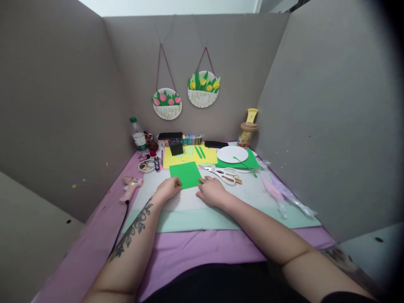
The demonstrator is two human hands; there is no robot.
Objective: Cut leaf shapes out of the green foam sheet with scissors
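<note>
A green paper sheet [185, 174] lies flat on the pale mat [221, 219] in front of me. My left hand [168, 188] rests at the sheet's near left corner, fingers curled onto its edge. At the near right corner sits my right hand [211, 192], fingertips pressed on the paper's edge. Both hands seem to pinch or hold down the sheet's near edge. White-handled scissors [225, 174] lie just right of the sheet, close to my right hand.
A pink glue gun [131, 187] with black cord lies left. Yellow paper [189, 156], a black box [176, 147], a white paper plate [232, 154] on green paper, a bottle [138, 134] and a jar [247, 131] stand farther back. Two decorated plates [185, 97] hang on the cardboard wall.
</note>
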